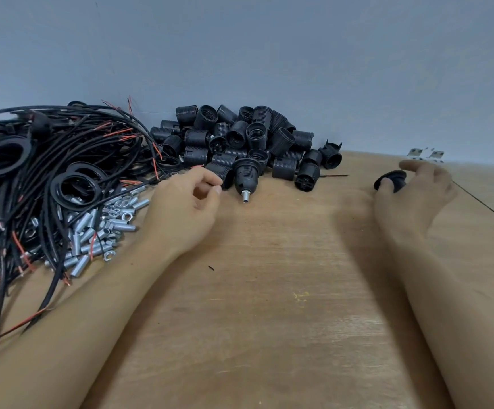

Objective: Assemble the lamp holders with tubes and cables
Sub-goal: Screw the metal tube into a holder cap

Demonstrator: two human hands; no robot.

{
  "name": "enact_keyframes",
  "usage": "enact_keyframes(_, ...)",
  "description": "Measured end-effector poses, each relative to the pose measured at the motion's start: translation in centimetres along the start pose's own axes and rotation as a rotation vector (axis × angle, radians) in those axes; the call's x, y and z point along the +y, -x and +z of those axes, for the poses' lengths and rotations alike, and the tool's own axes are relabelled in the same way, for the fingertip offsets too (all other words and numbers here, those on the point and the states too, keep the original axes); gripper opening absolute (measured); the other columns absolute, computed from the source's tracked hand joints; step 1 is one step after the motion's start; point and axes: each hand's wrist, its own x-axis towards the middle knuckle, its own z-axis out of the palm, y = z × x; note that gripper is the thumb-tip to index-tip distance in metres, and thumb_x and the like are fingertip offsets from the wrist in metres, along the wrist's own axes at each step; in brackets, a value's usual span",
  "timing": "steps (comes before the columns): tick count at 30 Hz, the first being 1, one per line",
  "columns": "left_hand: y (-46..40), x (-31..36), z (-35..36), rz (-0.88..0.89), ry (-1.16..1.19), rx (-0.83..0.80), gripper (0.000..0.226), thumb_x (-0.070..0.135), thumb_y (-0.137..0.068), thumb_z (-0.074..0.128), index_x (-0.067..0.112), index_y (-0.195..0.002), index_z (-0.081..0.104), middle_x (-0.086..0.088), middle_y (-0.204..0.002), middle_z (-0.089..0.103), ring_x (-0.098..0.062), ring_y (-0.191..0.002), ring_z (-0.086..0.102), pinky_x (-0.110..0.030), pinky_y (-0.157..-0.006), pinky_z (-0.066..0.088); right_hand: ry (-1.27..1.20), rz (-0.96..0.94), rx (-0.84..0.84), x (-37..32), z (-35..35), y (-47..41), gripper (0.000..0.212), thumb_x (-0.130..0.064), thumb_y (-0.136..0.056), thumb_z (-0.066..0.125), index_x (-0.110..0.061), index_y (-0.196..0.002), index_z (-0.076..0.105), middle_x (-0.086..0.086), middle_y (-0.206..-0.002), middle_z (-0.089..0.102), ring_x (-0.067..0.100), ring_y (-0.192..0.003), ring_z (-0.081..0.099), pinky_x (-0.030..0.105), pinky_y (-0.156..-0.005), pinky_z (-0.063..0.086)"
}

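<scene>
Two bare forearms reach across a broad wooden counter (269, 305), its plywood face pale brown, scuffed and grainy, set against a flat grey-blue wall (269, 54). At the far left sprawls a tangle of thin black cables (48, 149) with red cores showing at the stripped ends, and wide flat black rings (76, 185) lie among them. Far centre, against the wall, sits a heap of black plastic lamp holders (239, 137), squat ribbed cylinders with hollow mouths. Nearer left lies a scatter of short shiny metal tubes (92, 231) mixed with small bright nuts. One lamp holder with a threaded tube (245, 177) fitted in its narrow end lies at the near edge of the heap, stub pointing toward the viewer. The left hand (186, 208) rests just left of it, fingers loosely curled with thumb and forefinger close together; whether they pinch anything cannot be told. The right hand (414, 196), blurred, grasps a rounded black cap (390, 180) at the far right. Beyond it lie small flat metal pieces (424, 154).
</scene>
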Motion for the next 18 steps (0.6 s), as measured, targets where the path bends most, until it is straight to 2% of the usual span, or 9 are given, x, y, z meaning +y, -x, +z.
enact_keyframes(3,-0.5,-0.7,-0.8,0.014,-0.299,0.064,0.018,0.020,-0.091,0.057,0.020,-0.106,0.067,0.004,-0.095,0.069,-0.026,-0.097,0.057,-0.043,-0.088,0.044,-0.105,-0.194,-0.067,-1.2,0.1,1.4,0.027,-0.009,-0.089,0.055,-0.009,-0.115,0.062,0.017,-0.129,0.049,0.033,-0.127,0.038,0.031,-0.107,0.026)
enact_keyframes(5,-0.8,-1.2,-1.6,-0.081,-0.538,0.079,0.025,0.019,-0.089,0.056,0.019,-0.111,0.065,-0.007,-0.111,0.065,-0.035,-0.107,0.051,-0.045,-0.092,0.037,-0.152,-0.261,-0.129,-2.0,0.3,2.3,0.022,-0.008,-0.091,0.057,-0.010,-0.112,0.064,0.012,-0.126,0.052,0.029,-0.123,0.044,0.032,-0.106,0.031)
enact_keyframes(7,-1.1,-1.6,-2.5,-0.216,-0.670,0.052,0.034,0.015,-0.085,0.057,0.016,-0.118,0.061,-0.013,-0.118,0.061,-0.039,-0.111,0.049,-0.047,-0.093,0.035,-0.205,-0.312,-0.184,-2.6,0.4,3.0,0.020,-0.005,-0.092,0.057,-0.009,-0.109,0.065,0.009,-0.121,0.055,0.023,-0.121,0.046,0.040,-0.106,0.038)
enact_keyframes(10,-1.5,-2.0,-3.5,-0.298,-0.713,0.019,0.034,0.012,-0.083,0.058,0.012,-0.117,0.061,-0.017,-0.117,0.061,-0.041,-0.110,0.051,-0.046,-0.093,0.039,-0.224,-0.341,-0.212,-2.9,0.3,3.3,0.016,-0.004,-0.092,0.058,-0.007,-0.106,0.066,0.005,-0.115,0.057,0.020,-0.116,0.050,0.041,-0.102,0.043)
enact_keyframes(13,-1.7,-2.2,-3.8,-0.264,-0.798,-0.070,0.022,0.014,-0.088,0.057,0.017,-0.104,0.070,-0.010,-0.103,0.068,-0.037,-0.104,0.054,-0.042,-0.088,0.040,-0.229,-0.332,-0.220,-3.0,0.3,3.1,0.015,-0.005,-0.092,0.058,-0.009,-0.102,0.068,-0.001,-0.110,0.055,0.020,-0.110,0.055,0.034,-0.095,0.046)
enact_keyframes(15,-1.8,-2.1,-3.7,-0.231,-0.791,-0.099,0.022,0.017,-0.089,0.055,0.022,-0.099,0.074,-0.006,-0.101,0.069,-0.034,-0.103,0.055,-0.041,-0.088,0.039,-0.252,-0.338,-0.217,-3.2,0.4,3.3,0.014,-0.005,-0.091,0.058,-0.014,-0.098,0.068,-0.005,-0.106,0.056,0.014,-0.102,0.056,0.033,-0.089,0.048)
enact_keyframes(16,-1.8,-1.9,-3.8,-0.219,-0.720,-0.082,0.021,0.019,-0.089,0.056,0.025,-0.098,0.075,-0.004,-0.101,0.070,-0.034,-0.102,0.057,-0.041,-0.087,0.041,-0.279,-0.335,-0.226,-3.3,0.5,3.5,0.015,-0.006,-0.091,0.058,-0.017,-0.096,0.067,-0.009,-0.102,0.057,0.007,-0.097,0.055,0.029,-0.087,0.049)
enact_keyframes(18,-1.7,-1.3,-3.9,-0.212,-0.571,-0.039,0.016,0.029,-0.087,0.060,0.033,-0.091,0.074,0.002,-0.097,0.071,-0.032,-0.099,0.061,-0.037,-0.079,0.045,-0.334,-0.324,-0.257,-3.6,0.7,4.1,0.016,-0.008,-0.091,0.059,-0.023,-0.094,0.066,-0.020,-0.092,0.059,-0.007,-0.088,0.054,0.013,-0.078,0.045)
